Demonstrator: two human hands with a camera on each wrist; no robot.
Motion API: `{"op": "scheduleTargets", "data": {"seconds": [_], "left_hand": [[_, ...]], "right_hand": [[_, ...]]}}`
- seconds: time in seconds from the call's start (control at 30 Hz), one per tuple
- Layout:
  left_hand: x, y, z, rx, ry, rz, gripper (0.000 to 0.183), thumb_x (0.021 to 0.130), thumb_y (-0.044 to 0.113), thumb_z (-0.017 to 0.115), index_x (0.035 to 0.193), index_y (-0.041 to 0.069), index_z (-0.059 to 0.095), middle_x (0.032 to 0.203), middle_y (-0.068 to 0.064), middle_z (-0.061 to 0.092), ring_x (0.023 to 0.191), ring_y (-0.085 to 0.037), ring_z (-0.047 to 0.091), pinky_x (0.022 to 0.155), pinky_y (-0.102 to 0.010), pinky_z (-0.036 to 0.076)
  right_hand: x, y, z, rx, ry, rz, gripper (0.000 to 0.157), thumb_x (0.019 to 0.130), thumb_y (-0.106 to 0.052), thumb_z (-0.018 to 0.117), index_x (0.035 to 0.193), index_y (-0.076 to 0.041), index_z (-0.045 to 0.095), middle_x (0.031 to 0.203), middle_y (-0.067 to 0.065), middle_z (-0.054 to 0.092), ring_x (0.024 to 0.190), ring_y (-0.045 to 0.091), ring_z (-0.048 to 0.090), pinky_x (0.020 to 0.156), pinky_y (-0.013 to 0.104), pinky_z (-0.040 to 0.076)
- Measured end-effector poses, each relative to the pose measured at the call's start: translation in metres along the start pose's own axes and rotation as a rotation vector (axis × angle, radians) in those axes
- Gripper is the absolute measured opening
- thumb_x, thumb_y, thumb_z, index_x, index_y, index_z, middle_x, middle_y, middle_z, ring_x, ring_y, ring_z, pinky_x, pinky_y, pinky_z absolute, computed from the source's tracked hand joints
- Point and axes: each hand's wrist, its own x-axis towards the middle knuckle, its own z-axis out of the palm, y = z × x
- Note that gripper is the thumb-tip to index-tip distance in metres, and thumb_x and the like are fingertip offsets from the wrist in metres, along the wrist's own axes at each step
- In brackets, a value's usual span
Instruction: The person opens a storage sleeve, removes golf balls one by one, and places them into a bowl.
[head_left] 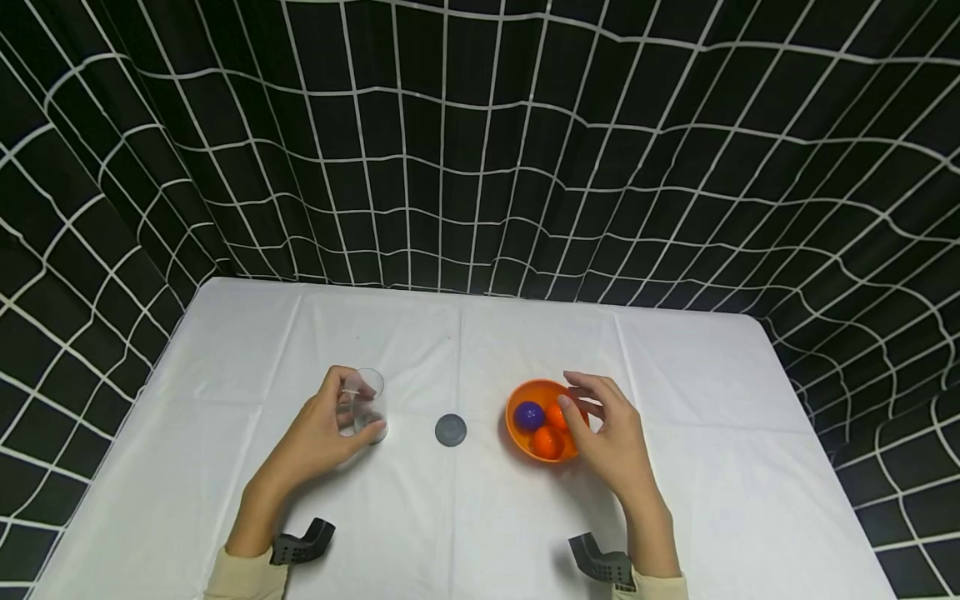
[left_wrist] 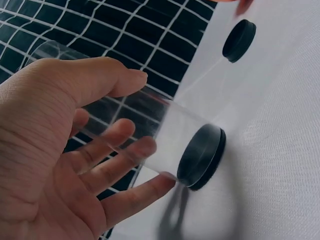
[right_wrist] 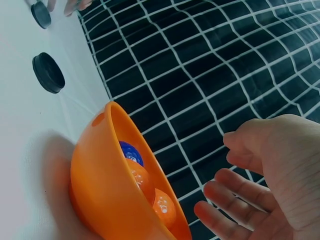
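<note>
My left hand [head_left: 326,429] holds a clear plastic cylinder [left_wrist: 150,120], its thumb on one side and its fingers round the other. The cylinder stands upright on the cloth with a dark cap [left_wrist: 205,157] at its lower end. Over the right edge of an orange bowl [right_wrist: 100,170] hovers my right hand [head_left: 611,425], fingers loosely bent and holding nothing. Inside the bowl lie a purple ball [head_left: 529,416] and two orange balls, one nearer me [head_left: 547,442] and the other [head_left: 556,415] partly hidden by the right thumb.
A round dark lid [head_left: 451,430] lies flat between the cylinder and the bowl. White creased cloth covers the table [head_left: 450,350]. Black curtain with a white grid net [head_left: 480,167] hangs behind the table and along its sides.
</note>
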Motion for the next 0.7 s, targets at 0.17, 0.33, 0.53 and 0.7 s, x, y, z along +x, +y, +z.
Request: {"op": "scheduleTargets", "data": {"seconds": [0.17, 0.33, 0.53, 0.7], "left_hand": [[0.000, -0.004, 0.001, 0.006, -0.004, -0.020, 0.054, 0.089, 0.012, 0.085, 0.124, 0.014, 0.044, 0.127, -0.009, 0.064, 0.119, -0.028, 0.067, 0.104, -0.046, 0.060], [-0.006, -0.010, 0.002, 0.033, 0.006, -0.026, 0.058, 0.088, 0.013, 0.086, 0.129, 0.014, 0.045, 0.128, -0.009, 0.065, 0.121, -0.028, 0.067, 0.106, -0.048, 0.059], [-0.017, -0.019, 0.006, 0.165, 0.017, 0.009, 0.090, 0.087, 0.026, 0.089, 0.159, 0.015, 0.035, 0.153, -0.012, 0.056, 0.145, -0.032, 0.055, 0.122, -0.053, 0.044], [-0.028, -0.022, -0.002, 0.276, 0.016, 0.010, 0.097, 0.087, 0.041, 0.086, 0.164, 0.017, 0.032, 0.162, -0.010, 0.048, 0.152, -0.032, 0.046, 0.124, -0.056, 0.037]], "right_hand": [[0.001, 0.001, -0.001, -0.007, 0.002, 0.002, 0.032, 0.099, -0.009, 0.072, 0.132, -0.006, 0.069, 0.125, 0.016, 0.070, 0.112, 0.031, 0.074, 0.096, 0.004, 0.050], [0.001, 0.003, 0.001, 0.003, -0.015, 0.006, 0.032, 0.099, -0.009, 0.072, 0.131, -0.006, 0.069, 0.126, 0.013, 0.070, 0.113, 0.031, 0.074, 0.096, 0.004, 0.050], [0.004, 0.008, -0.008, 0.030, 0.018, -0.002, 0.033, 0.100, -0.006, 0.071, 0.133, -0.003, 0.068, 0.125, 0.015, 0.070, 0.112, 0.026, 0.072, 0.097, 0.005, 0.051], [0.004, 0.021, -0.021, -0.031, 0.059, -0.016, 0.032, 0.099, -0.003, 0.070, 0.131, -0.003, 0.069, 0.124, 0.014, 0.072, 0.112, 0.016, 0.069, 0.100, 0.005, 0.050]]}}
